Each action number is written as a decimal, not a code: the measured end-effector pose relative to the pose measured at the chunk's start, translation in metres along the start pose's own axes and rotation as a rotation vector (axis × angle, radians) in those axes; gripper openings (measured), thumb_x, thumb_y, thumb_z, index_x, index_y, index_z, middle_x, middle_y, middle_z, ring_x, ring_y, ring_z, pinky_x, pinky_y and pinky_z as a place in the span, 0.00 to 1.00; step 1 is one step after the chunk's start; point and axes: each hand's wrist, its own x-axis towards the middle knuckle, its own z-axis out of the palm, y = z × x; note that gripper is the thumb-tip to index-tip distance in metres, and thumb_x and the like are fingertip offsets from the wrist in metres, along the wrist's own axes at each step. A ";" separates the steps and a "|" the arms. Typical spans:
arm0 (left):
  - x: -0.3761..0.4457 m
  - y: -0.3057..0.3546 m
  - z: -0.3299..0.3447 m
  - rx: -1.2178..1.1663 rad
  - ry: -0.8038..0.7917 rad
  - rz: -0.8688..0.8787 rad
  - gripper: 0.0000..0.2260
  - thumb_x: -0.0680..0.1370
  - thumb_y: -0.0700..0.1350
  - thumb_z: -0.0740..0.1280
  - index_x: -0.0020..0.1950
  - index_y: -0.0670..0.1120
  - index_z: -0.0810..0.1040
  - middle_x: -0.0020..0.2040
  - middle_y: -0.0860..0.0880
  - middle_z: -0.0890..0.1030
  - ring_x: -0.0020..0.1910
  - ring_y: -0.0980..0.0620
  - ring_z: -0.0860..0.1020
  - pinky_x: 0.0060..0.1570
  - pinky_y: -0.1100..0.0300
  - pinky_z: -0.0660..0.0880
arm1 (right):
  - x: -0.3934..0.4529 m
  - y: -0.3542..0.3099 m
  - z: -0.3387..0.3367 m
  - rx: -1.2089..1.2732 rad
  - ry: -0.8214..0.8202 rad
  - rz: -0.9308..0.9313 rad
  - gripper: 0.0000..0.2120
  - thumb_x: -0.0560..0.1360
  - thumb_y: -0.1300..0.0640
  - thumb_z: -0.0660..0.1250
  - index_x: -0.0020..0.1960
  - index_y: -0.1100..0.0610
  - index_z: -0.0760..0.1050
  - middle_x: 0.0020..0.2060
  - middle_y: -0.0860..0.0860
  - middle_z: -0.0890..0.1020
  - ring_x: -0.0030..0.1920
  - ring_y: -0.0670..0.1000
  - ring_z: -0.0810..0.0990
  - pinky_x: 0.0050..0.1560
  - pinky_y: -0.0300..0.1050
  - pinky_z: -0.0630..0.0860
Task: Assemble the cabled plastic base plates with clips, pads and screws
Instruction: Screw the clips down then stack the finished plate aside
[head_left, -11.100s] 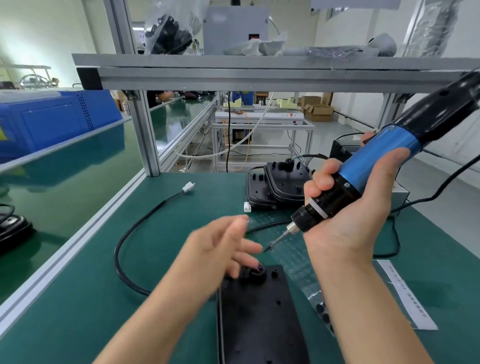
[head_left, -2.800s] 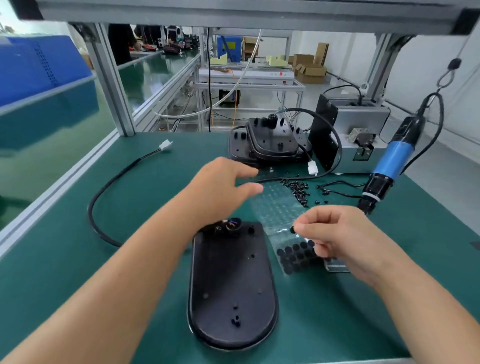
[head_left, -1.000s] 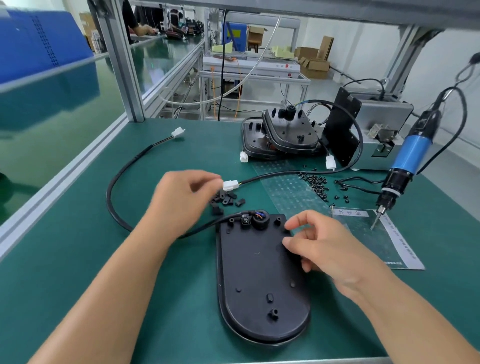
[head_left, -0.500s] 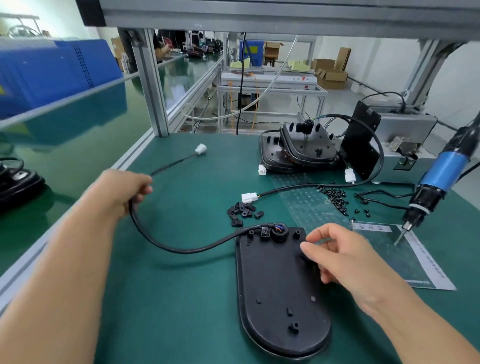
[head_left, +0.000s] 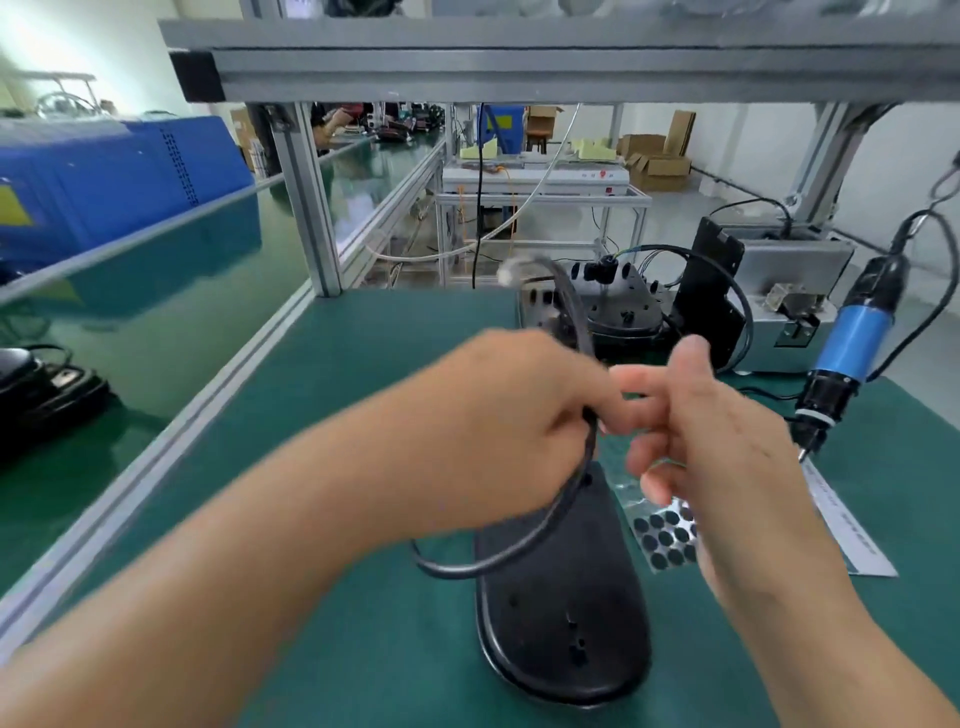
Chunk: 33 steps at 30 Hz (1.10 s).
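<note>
While the black base plate (head_left: 563, 597) lies near me on the green counter (head_left: 363, 395), my left hand (head_left: 498, 431) grips its looped cable (head_left: 519, 551) above it. My right hand (head_left: 727, 447) hovers loosely open alongside; I judge I'm coiling the cable, and next it needs feeding across without kinking.

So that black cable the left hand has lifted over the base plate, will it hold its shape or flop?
Probably springy rather than limp: the black cable arcs in a smooth loop from the left hand instead of dangling straight down. Its white connector stands up in the air, so it seems light. One end likely stays tethered to the base plate, so pulling may drag the plate.
</note>
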 end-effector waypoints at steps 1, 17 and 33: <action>0.000 0.004 0.013 0.051 -0.016 0.015 0.16 0.76 0.40 0.61 0.55 0.57 0.82 0.33 0.57 0.80 0.30 0.61 0.74 0.35 0.74 0.68 | 0.003 0.000 -0.004 -0.031 -0.017 0.067 0.23 0.72 0.31 0.59 0.44 0.46 0.83 0.30 0.48 0.82 0.28 0.43 0.74 0.26 0.37 0.68; 0.035 -0.071 0.055 0.608 -0.187 -0.012 0.09 0.79 0.56 0.61 0.54 0.57 0.77 0.64 0.52 0.76 0.73 0.51 0.63 0.74 0.44 0.46 | -0.019 0.050 -0.026 -0.767 -0.250 0.019 0.04 0.74 0.48 0.67 0.47 0.44 0.80 0.34 0.44 0.76 0.36 0.43 0.74 0.42 0.39 0.73; -0.070 -0.075 0.077 -0.982 0.188 -0.651 0.20 0.68 0.56 0.73 0.51 0.43 0.81 0.42 0.47 0.81 0.41 0.53 0.77 0.46 0.56 0.74 | -0.005 0.062 -0.002 -0.544 -0.136 0.238 0.15 0.76 0.43 0.62 0.62 0.43 0.73 0.39 0.43 0.81 0.42 0.41 0.79 0.47 0.43 0.75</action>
